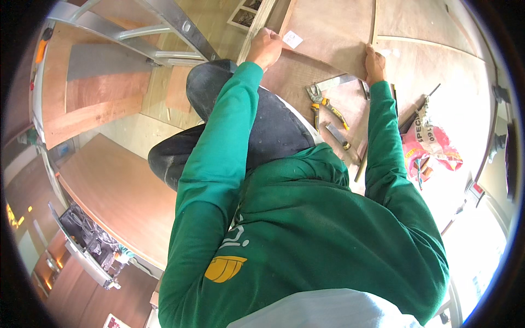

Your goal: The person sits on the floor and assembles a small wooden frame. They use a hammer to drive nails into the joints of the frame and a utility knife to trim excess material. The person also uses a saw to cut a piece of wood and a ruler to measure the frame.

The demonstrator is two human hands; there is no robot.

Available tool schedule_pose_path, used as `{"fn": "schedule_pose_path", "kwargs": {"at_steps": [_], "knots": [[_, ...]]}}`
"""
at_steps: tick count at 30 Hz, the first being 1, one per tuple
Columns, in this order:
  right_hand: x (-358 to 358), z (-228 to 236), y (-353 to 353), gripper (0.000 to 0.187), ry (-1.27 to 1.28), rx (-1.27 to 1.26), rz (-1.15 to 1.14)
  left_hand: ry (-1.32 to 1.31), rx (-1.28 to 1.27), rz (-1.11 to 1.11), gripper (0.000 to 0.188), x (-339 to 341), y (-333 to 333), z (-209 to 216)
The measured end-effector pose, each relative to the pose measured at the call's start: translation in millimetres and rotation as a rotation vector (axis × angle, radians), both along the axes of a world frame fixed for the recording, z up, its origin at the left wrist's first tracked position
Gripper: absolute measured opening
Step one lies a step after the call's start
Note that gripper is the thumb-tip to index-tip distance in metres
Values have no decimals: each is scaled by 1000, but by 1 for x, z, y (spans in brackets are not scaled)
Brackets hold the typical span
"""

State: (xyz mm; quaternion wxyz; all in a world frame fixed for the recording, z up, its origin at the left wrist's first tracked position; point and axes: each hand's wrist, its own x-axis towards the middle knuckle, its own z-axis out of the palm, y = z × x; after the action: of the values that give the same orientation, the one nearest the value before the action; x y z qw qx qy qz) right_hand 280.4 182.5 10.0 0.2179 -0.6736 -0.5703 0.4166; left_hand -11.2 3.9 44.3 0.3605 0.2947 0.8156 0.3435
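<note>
The left hand is curled shut over the left edge of a plywood panel, fingers wrapped round the rim so the board is pinched between thumb and palm. Out to the left of that grip lie the silver rails of an aluminium ladder, and just above it a narrow wooden strip runs up and away. A small white paper tag sits on the panel right beside the knuckles. The panel spans from this hand across to the right hand, which presses against the opposite edge with its fingers closed on the rim; how tightly it clamps cannot be made out. Below the panel, between the two grips, a pair of pliers with yellow-and-black handles rests on the wooden floor, with a metal square just above it. Further right and lower than the right hand lies a pink printed sack.
</note>
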Motion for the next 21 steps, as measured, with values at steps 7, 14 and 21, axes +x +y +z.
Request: {"fn": "schedule_pose_path", "kwargs": {"at_steps": [7,14,21], "knots": [[-47,26,-32,73,-67,182,24,-155,269,100,22,-54,-14,12],[-91,-38,37,69,129,126,22,-26,275,-108,24,-103,10,9],[-98,-30,43,71,7,167,91,183,349,-89,24,-107,13,-22]]}}
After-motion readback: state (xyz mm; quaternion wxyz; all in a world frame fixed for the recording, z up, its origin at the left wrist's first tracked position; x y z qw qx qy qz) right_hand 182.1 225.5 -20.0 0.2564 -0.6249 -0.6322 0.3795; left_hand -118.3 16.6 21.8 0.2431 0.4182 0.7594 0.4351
